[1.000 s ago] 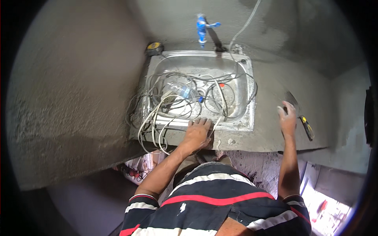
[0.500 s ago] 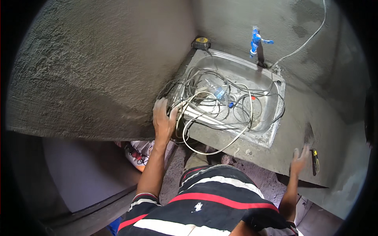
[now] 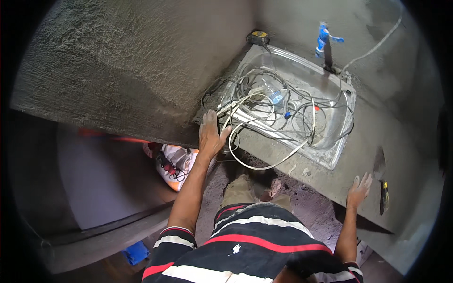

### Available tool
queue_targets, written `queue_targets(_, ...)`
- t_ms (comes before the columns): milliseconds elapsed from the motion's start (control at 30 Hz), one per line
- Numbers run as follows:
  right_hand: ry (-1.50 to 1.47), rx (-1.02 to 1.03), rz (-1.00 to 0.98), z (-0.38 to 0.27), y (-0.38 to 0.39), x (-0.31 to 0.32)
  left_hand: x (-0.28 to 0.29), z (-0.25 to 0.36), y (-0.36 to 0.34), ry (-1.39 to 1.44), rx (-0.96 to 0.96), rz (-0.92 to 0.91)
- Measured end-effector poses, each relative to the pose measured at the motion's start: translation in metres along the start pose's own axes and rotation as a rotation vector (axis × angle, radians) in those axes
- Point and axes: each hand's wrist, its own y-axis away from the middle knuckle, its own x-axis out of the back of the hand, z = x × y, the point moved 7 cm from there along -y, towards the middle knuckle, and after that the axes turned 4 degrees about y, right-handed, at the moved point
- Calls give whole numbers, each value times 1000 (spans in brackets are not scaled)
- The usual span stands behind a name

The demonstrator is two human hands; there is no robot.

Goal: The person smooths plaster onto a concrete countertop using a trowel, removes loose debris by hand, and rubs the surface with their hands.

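Observation:
My left hand (image 3: 212, 136) is open at the left end of the counter's front edge, fingers stretched and thumb apart. Loops of white and grey cable (image 3: 270, 168) hang beside it, spilling over the rim of a metal sink (image 3: 325, 159). At the counter's right front edge, my right hand (image 3: 358, 191) has its fingers spread and grips nothing. Just right of it lies a flat-bladed hand tool with a yellow-and-black handle (image 3: 385, 192). Inside the sink, among the cables, are a clear plastic bottle with a blue label (image 3: 275, 97) and small blue and red pieces.
A tape measure (image 3: 258, 37) sits at the sink's back left corner. A blue tap (image 3: 322, 40) sticks out of the rough plastered wall (image 3: 118, 61). Below the counter on the left are a white-and-orange sack (image 3: 174, 181) and a blue object (image 3: 136, 253).
The view has shifted, so the sink and counter appear farther right and higher. My left hand stays by the counter's corner; my right hand sits slightly farther from the flat-bladed tool. Both remain open.

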Motion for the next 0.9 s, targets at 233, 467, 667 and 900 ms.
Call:
queue_targets(233,-167,15,122,-31,21,41,10,1,4,12,-12,-23)
queue_targets(467,83,-192,-37,-55,55,7,78,40,88,109,-257,38)
queue_targets(667,30,-228,1,-77,56,28,35,-143,241,-81,27,-655)
queue_targets(900,80,-218,-15,-83,56,28,-32,-329,502,-215,237,-1505)
